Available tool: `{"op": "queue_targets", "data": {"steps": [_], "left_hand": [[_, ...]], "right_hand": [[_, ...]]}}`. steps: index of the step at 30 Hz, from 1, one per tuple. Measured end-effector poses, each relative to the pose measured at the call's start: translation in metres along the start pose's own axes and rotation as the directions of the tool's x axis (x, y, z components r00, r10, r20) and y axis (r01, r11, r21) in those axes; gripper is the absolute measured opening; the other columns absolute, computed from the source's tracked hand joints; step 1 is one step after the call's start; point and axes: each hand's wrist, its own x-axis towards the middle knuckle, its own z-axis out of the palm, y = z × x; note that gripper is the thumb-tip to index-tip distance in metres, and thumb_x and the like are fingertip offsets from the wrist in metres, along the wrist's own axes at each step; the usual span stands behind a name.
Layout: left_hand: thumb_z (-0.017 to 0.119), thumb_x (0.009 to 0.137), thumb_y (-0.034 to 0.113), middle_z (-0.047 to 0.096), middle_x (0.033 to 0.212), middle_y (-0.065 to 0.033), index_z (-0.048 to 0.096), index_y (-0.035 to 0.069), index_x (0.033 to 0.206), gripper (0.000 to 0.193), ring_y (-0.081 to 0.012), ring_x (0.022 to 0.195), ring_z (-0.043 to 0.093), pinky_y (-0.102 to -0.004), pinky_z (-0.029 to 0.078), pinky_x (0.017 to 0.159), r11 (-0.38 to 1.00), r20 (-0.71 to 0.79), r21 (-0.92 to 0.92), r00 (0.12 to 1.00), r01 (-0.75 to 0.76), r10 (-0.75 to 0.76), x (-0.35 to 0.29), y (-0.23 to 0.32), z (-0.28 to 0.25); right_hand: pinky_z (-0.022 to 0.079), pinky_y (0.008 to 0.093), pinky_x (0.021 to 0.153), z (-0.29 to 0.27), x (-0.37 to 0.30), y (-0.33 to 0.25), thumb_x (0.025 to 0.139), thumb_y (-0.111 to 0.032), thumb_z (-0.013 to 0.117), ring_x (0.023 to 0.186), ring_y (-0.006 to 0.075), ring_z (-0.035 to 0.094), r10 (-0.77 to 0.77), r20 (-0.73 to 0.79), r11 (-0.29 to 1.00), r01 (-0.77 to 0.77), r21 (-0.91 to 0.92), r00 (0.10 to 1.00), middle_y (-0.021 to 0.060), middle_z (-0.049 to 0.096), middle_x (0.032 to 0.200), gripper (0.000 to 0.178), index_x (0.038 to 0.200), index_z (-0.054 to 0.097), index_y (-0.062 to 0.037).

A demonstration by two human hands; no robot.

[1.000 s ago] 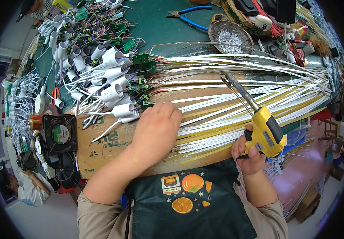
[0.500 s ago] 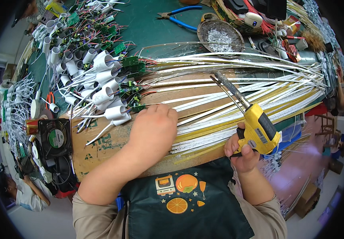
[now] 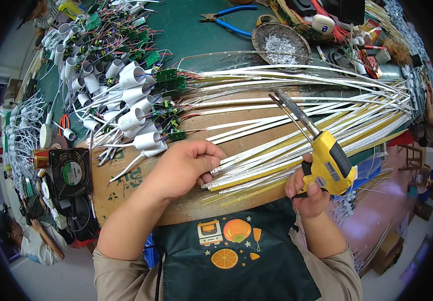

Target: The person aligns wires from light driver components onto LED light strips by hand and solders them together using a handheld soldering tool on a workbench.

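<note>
My left hand (image 3: 183, 168) is closed in a pinch at the near left ends of a fan of thin white and yellow LED strips (image 3: 281, 145), its thumb and forefinger on one strip's end. My right hand (image 3: 306, 193) grips a yellow and black soldering gun (image 3: 331, 163), its metal tip pointing up and left above the strips. Just beyond my left hand, white plastic tubes (image 3: 132, 119) with green circuit boards (image 3: 167, 75) lie in a row. Red wires join several boards to strips.
Blue-handled pliers (image 3: 231, 27) and a round dish (image 3: 279, 45) of silvery scraps lie at the back. A small black fan (image 3: 69, 173) stands left of the cardboard (image 3: 126, 193). More tubes and wires are heaped at the far left. Co-workers are at the edges.
My left hand has drawn back from the circuit boards toward the near strip ends and now pinches one. My right hand and the soldering gun have hardly moved.
</note>
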Motion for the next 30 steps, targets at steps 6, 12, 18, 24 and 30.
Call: {"op": "queue_targets", "data": {"steps": [6, 12, 18, 24, 30], "left_hand": [[0.059, 0.084, 0.003, 0.056, 0.069, -0.0025, 0.06, 0.004, 0.091, 0.008, -0.0104, 0.054, 0.051, -0.0218, 0.036, 0.047, 0.869, 0.129, -0.488, 0.991, 0.082, -0.021, 0.006, -0.002, -0.005], [0.056, 0.082, 0.003, 0.052, 0.064, -0.006, 0.056, 0.005, 0.09, 0.008, -0.0123, 0.049, 0.044, -0.0242, 0.029, 0.043, 0.729, 0.244, -0.666, 0.97, 0.157, 0.014, 0.003, -0.001, -0.004], [0.057, 0.085, 0.005, 0.054, 0.066, -0.0034, 0.056, 0.005, 0.093, 0.008, -0.0129, 0.052, 0.048, -0.0254, 0.035, 0.046, 0.86, 0.099, -0.507, 0.995, 0.048, 0.003, -0.003, 0.0, -0.001], [0.063, 0.086, 0.013, 0.062, 0.074, -0.0064, 0.064, 0.005, 0.091, 0.01, -0.0179, 0.065, 0.061, -0.0296, 0.048, 0.06, 0.762, -0.273, 0.607, 0.842, -0.224, 0.465, -0.008, -0.003, 0.013], [0.07, 0.079, 0.012, 0.062, 0.083, -0.0092, 0.066, 0.006, 0.089, 0.012, -0.0269, 0.074, 0.061, -0.0356, 0.049, 0.066, 0.442, -0.033, 0.791, 0.692, -0.424, 0.722, -0.009, -0.021, 0.009]], "right_hand": [[0.045, 0.0273, 0.053, 0.0, 0.0, -0.001, 0.081, -0.028, 0.072, 0.06, 0.016, 0.051, -0.003, 0.001, 1.0, 0.003, -0.007, 1.0, 0.0075, 0.051, 0.071, 0.064, 0.128, 0.041, 0.0045], [0.045, 0.0271, 0.053, -0.001, 0.0, 0.0, 0.081, -0.028, 0.072, 0.06, 0.0162, 0.052, 0.003, -0.002, 1.0, -0.003, -0.013, 1.0, 0.0072, 0.052, 0.071, 0.066, 0.129, 0.041, 0.0042], [0.045, 0.0272, 0.054, -0.002, 0.0, 0.0, 0.081, -0.028, 0.073, 0.059, 0.0159, 0.052, -0.001, 0.004, 1.0, 0.001, 0.0, 1.0, 0.007, 0.052, 0.071, 0.066, 0.129, 0.041, 0.0036], [0.044, 0.0275, 0.05, -0.001, 0.001, 0.001, 0.082, -0.032, 0.069, 0.055, 0.016, 0.051, -0.016, 0.007, 0.998, 0.017, -0.064, 1.0, 0.0052, 0.05, 0.068, 0.065, 0.129, 0.04, 0.003], [0.045, 0.0275, 0.053, -0.001, 0.0, 0.0, 0.08, -0.029, 0.074, 0.059, 0.0158, 0.051, 0.012, -0.005, 1.0, -0.013, -0.016, 1.0, 0.0067, 0.051, 0.07, 0.067, 0.128, 0.041, 0.0035]]}}
